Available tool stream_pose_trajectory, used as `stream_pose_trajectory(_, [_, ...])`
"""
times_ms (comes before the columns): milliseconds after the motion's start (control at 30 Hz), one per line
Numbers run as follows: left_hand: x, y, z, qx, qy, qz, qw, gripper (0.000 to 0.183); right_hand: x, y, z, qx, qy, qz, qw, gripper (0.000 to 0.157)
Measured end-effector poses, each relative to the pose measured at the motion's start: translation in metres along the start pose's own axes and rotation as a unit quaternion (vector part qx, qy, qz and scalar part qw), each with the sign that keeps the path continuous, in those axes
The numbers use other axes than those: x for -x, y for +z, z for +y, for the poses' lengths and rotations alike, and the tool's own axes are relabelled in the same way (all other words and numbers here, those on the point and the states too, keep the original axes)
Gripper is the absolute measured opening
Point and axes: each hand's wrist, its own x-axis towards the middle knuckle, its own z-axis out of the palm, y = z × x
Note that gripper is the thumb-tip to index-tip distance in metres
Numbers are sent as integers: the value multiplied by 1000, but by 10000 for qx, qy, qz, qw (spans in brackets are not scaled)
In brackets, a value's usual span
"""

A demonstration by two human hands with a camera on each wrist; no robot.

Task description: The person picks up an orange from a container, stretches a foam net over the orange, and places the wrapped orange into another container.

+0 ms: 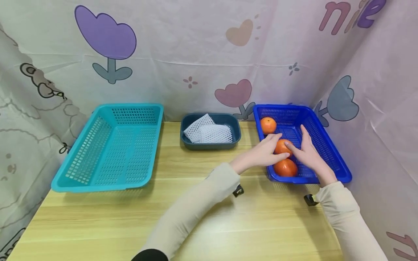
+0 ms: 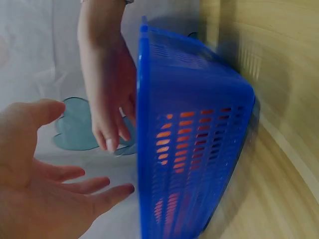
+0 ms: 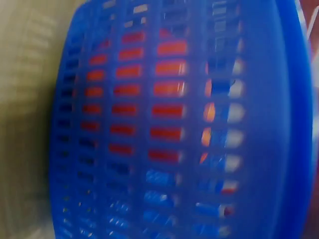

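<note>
Inside the dark blue basket (image 1: pixel 330 152) at the right, three round fruits lie in a row along its left side. The rear one is an orange (image 1: pixel 268 125), the middle one an orange-red fruit (image 1: pixel 281 147) partly covered by fingers, the front one a redder glossy fruit (image 1: pixel 286 168). My left hand (image 1: pixel 266 150) reaches over the basket's left rim, its fingers spread beside the middle fruit. From the right, my right hand (image 1: pixel 308 151) extends with thumb and fingers apart near that same fruit. Whether either hand touches it, I cannot tell. The left wrist view shows the left hand (image 2: pixel 55 174) with fingers apart.
A turquoise basket (image 1: pixel 153 145) stands at the left of the wooden table (image 1: pixel 196 170). Between the baskets, a small dark teal tray (image 1: pixel 210 146) holds white foam net sleeves (image 1: pixel 213 134). Patterned fabric (image 1: pixel 183 43) hangs behind and on both sides.
</note>
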Motion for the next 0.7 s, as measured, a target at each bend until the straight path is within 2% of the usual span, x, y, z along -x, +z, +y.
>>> stream_pose_trajectory(133, [-25,14,3,-134,-416,55,9990,79,-9,-6,12,-340,304,-303,9985,99])
stream_pose_trajectory(333, [-50,31,12,-345,-916,100,9951,79,-22,-15,29,-914,550,-953,9897,96])
stream_pose_trajectory(400, [-56,35,14,-453,-1029,70,9936,75,-24,-18,32,-1042,645,-1156,9857,98])
stream_pose_trajectory(567, [-63,46,19,-948,-998,-136,9904,41,-26,-15,39,-1134,714,-1492,9797,99])
stream_pose_trajectory(633, [-64,49,21,-1096,-1025,-233,9884,40,-26,-14,41,-1125,665,-1558,9791,97])
stream_pose_trajectory(700, [-65,51,22,-1071,-1223,-318,9862,54,-26,-11,41,-1057,573,-1597,9798,95])
